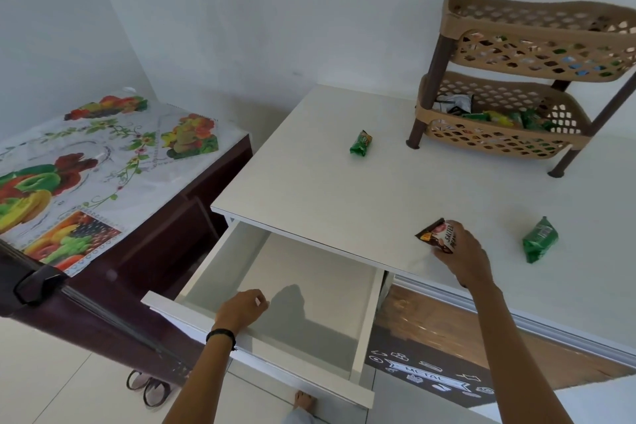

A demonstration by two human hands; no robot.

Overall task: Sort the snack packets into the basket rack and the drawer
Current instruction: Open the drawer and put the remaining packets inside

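Right hand (463,251) grasps brown packet (434,236) near table (309,182) edge.
Packet long axis roughly left-right, free end pointing left; left hand (241,308) relaxed, empty, over open drawer (223,255).

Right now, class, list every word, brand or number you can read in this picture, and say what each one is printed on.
"SALTED": on the dark packet pinched by the right hand; the word beneath it is partly hidden.
"METAL": on a banner printed on the dark floor mat.
Far green packet and near green packet: print too blurred to read.
Packets inside the basket rack: too small to read.
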